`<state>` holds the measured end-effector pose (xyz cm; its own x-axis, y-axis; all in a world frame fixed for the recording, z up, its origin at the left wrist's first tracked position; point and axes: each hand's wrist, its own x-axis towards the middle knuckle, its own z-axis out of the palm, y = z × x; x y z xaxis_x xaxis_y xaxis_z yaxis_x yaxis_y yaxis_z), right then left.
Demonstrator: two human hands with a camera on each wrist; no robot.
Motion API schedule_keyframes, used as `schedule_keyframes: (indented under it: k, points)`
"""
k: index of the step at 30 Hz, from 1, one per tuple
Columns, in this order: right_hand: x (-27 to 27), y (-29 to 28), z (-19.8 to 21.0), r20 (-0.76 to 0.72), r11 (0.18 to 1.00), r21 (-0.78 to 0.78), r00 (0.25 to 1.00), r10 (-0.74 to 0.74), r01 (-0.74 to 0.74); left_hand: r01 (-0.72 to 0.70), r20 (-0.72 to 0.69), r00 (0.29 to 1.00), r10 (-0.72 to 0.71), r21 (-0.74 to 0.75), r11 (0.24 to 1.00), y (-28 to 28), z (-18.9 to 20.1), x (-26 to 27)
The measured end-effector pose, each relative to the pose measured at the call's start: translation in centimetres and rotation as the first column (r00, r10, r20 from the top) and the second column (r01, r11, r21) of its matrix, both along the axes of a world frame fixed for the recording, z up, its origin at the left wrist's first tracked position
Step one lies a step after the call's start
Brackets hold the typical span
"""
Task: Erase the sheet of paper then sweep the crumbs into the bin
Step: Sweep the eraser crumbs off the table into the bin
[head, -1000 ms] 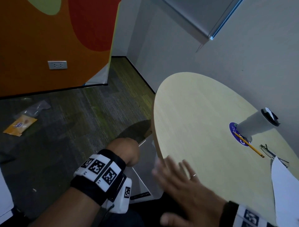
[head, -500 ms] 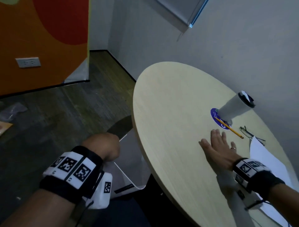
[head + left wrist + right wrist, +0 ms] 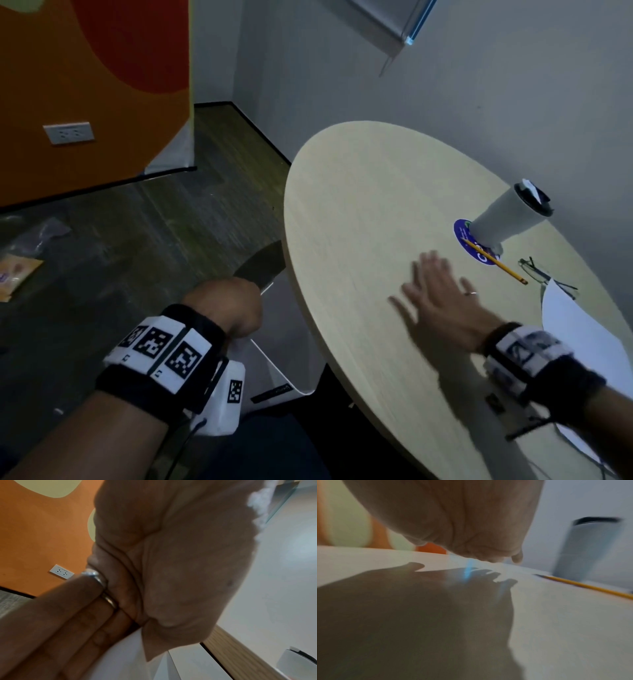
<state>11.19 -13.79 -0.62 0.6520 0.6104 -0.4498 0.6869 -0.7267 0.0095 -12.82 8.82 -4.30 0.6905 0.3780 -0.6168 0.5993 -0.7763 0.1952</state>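
we're gripping the white plastic bin (image 3: 274,359) w/ left hand (image 3: 226,305) at table edge, 9 o'clock of flat, spread right hand (image 3: 442,301), to catch crumbs.

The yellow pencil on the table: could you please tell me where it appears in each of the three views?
Head: the yellow pencil lies right of centre, crossing the blue coaster beside the white cup, just beyond the right hand.
Left wrist: not in it; the left hand fills the picture.
Right wrist: at the right edge, below the cup.
Shared landmark: the white cup, also at the left wrist's lower right corner.
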Motion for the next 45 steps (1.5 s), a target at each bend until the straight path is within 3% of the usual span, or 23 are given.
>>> schedule_keyframes:
  k: [4, 7, 9, 11, 12, 14, 15, 16, 17, 18, 20, 22, 23, 25, 28, 30, 32, 34, 36, 38, 41, 42, 45]
  points:
    - [6.8, -0.7, 0.6, -0.012, 0.939, -0.036, 0.939, -0.343, 0.343, 0.003, 0.017, 1.0, -0.003, -0.009, 1.0, 0.0, -0.2, -0.1]
    - [4.0, 1.2, -0.3, 0.059, 0.95, -0.036, 0.95, -0.307, 0.309, -0.009, 0.005, 1.0, 0.009, -0.036, 0.999, 0.2, 0.3, 0.1]
    - [0.0, 2.5, -0.6, 0.023, 0.994, -0.042, 0.994, -0.105, 0.105, -0.014, 0.003, 1.0, 0.014, -0.049, 0.999, 0.3, 0.6, 0.0]
    - [-5.4, 2.7, -0.5, -0.099, 0.968, -0.042, 0.965, 0.242, -0.247, -0.019, -0.006, 1.0, 0.018, -0.07, 0.997, 0.5, 0.7, 0.0]
    - [-7.8, 2.5, -0.8, -0.147, 0.895, -0.03, 0.887, 0.437, -0.446, -0.024, -0.007, 1.0, 0.024, -0.073, 0.997, 0.5, 0.6, 0.1]
    - [-11.8, 1.7, -1.6, -0.084, 0.639, -0.036, 0.639, 0.764, -0.768, -0.037, -0.002, 0.999, 0.037, -0.068, 0.997, 0.6, 0.5, 0.1]
    - [-12.4, 1.4, -2.0, -0.005, 0.526, -0.043, 0.526, 0.85, -0.849, -0.039, 0.0, 0.999, 0.039, -0.064, 0.997, 0.7, 0.3, 0.1]
    - [-12.2, 1.7, -1.9, -0.066, 0.509, -0.005, 0.508, 0.859, -0.861, -0.036, 0.007, 0.999, 0.036, -0.062, 0.997, 0.7, 0.2, 0.1]
    - [-11.2, 2.1, -1.7, -0.073, 0.539, 0.075, 0.535, 0.842, -0.839, -0.033, 0.016, 0.999, 0.034, -0.064, 0.997, 0.8, 0.1, 0.1]
    - [-9.9, 2.9, -1.1, -0.171, 0.677, 0.083, 0.659, 0.732, -0.731, -0.035, 0.026, 0.999, 0.037, -0.067, 0.997, 0.8, 0.2, 0.0]
    - [-5.9, 4.2, -0.5, -0.079, 0.887, 0.075, 0.884, 0.46, -0.455, -0.053, 0.036, 0.998, 0.057, -0.092, 0.994, 0.9, 0.1, 0.0]
    - [-2.5, 5.5, 0.2, -0.011, 0.986, 0.031, 0.987, 0.161, -0.161, -0.066, 0.044, 0.997, 0.071, -0.103, 0.993, 0.8, -0.1, -0.1]
    - [-2.0, 5.9, 0.7, -0.02, 0.996, -0.022, 0.997, 0.08, -0.081, -0.079, 0.049, 0.995, 0.084, -0.103, 0.992, 0.8, -0.2, 0.0]
    - [-3.2, 6.3, 0.9, -0.058, 0.976, -0.094, 0.98, 0.189, -0.194, -0.114, 0.058, 0.991, 0.121, -0.111, 0.987, 1.0, -0.3, 0.0]
    - [-9.7, 6.6, 1.3, -0.215, 0.756, -0.079, 0.751, 0.624, -0.65, -0.193, 0.059, 0.977, 0.205, -0.159, 0.968, 1.3, 0.2, -0.1]
    - [-11.6, 7.4, 1.1, -0.248, 0.654, 0.012, 0.632, 0.734, -0.756, -0.236, 0.063, 0.966, 0.251, -0.179, 0.955, 1.5, 0.7, -0.2]
    - [-9.1, 9.1, 0.5, -0.127, 0.728, 0.03, 0.719, 0.683, -0.685, -0.275, 0.089, 0.951, 0.297, -0.196, 0.941, 1.7, 0.9, -0.4]
    - [-5.5, 11.2, 0.1, -0.009, 0.872, -0.004, 0.872, 0.49, -0.49, -0.314, 0.118, 0.932, 0.344, -0.217, 0.924, 1.9, 0.9, -0.6]
    - [-3.5, 12.7, 0.1, 0.014, 0.936, -0.044, 0.937, 0.349, -0.348, -0.339, 0.156, 0.913, 0.378, -0.228, 0.913, 2.2, 0.9, -0.6]
    - [-5.2, 12.7, -0.4, -0.038, 0.871, -0.057, 0.873, 0.486, -0.487, -0.371, 0.195, 0.887, 0.418, -0.236, 0.898, 2.5, 0.8, -0.6]
    - [-9.7, 11.7, -0.2, -0.192, 0.647, 0.019, 0.632, 0.751, -0.763, -0.398, 0.219, 0.867, 0.448, -0.235, 0.887, 2.7, 0.7, -0.7]
    - [-10.0, 11.5, -0.3, -0.186, 0.632, 0.053, 0.614, 0.767, -0.773, -0.398, 0.226, 0.865, 0.449, -0.238, 0.886, 2.8, 0.9, -0.8]
    - [-6.8, 12.7, -0.7, -0.029, 0.816, 0.007, 0.815, 0.578, -0.578, -0.383, 0.245, 0.862, 0.443, -0.258, 0.887, 3.0, 0.8, -0.9]
